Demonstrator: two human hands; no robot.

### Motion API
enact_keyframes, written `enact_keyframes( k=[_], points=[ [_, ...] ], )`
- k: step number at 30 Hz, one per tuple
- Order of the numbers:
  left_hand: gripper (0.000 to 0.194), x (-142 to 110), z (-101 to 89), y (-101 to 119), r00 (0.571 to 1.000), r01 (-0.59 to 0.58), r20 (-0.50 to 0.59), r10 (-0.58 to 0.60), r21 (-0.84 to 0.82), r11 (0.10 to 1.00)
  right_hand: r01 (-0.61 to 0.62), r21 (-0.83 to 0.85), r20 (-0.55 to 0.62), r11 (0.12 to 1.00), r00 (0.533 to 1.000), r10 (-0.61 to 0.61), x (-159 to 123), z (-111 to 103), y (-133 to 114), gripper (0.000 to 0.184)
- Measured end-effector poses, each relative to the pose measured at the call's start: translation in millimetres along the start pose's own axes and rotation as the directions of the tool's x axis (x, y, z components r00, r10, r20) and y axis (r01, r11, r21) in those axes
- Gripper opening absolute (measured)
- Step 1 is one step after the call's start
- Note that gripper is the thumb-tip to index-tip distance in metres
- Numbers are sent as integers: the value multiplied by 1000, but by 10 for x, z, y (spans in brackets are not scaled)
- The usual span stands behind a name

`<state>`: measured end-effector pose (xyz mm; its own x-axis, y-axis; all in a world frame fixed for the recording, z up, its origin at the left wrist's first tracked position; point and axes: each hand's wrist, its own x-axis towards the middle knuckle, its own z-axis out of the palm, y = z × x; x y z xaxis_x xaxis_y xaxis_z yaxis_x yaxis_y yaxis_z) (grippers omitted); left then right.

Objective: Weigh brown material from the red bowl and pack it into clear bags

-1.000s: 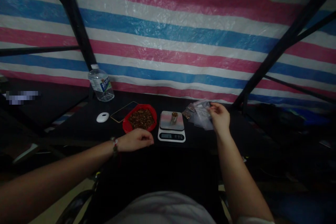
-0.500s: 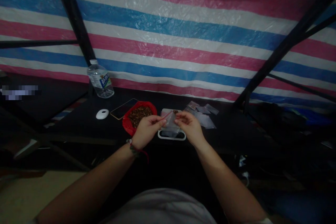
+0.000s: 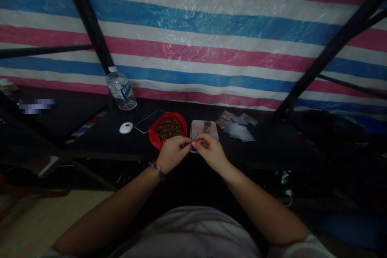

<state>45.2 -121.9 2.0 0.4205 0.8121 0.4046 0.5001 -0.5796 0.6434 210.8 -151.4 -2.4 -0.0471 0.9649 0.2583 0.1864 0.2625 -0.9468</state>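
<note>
My left hand (image 3: 172, 154) and my right hand (image 3: 209, 151) meet in front of me, fingertips pinched together on a small clear plastic bag (image 3: 192, 141) that is mostly hidden between them. Just behind the hands lies a small kitchen scale (image 3: 196, 129) with a little cup (image 3: 207, 126) of brown bits standing on its plate. A red dish (image 3: 155, 139) filled with brown dried pieces sits to the left of the scale. A loose pile of clear small bags (image 3: 238, 125) lies to the right of the scale on the black table (image 3: 266, 145).
A phone (image 3: 148, 121) and a white oval object (image 3: 126, 127) lie left of the red dish, and a water bottle (image 3: 121, 89) stands behind them. A striped tarp (image 3: 211, 40) and black metal poles (image 3: 87, 20) close off the back.
My right hand left the pile of bags with one bag and came to the middle. My left hand rose from the table edge to meet it, and both now pinch the bag closer together.
</note>
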Motion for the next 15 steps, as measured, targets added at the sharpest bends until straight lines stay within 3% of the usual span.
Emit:
enact_keyframes(
  k=[3,5,10,12,15],
  points=[
    [26,-6,-2,31,998,26,65,-21,-87,996,24,-65,-20,998,999,-25,16,-30,44,18],
    [28,8,-10,28,988,116,128,-89,-227,967,79,-151,-13,985,997,-81,18,-42,40,20],
    [25,65,-2,-35,903,418,335,-267,-550,723,241,-285,91,928,970,-225,-9,-14,-41,26],
    [27,78,10,-56,876,474,393,-278,-604,640,289,-284,133,914,956,-261,-17,-8,-56,32],
    [30,82,35,-65,878,474,391,-275,-643,601,317,-269,158,910,946,-283,-26,-8,-51,43]
  ],
)
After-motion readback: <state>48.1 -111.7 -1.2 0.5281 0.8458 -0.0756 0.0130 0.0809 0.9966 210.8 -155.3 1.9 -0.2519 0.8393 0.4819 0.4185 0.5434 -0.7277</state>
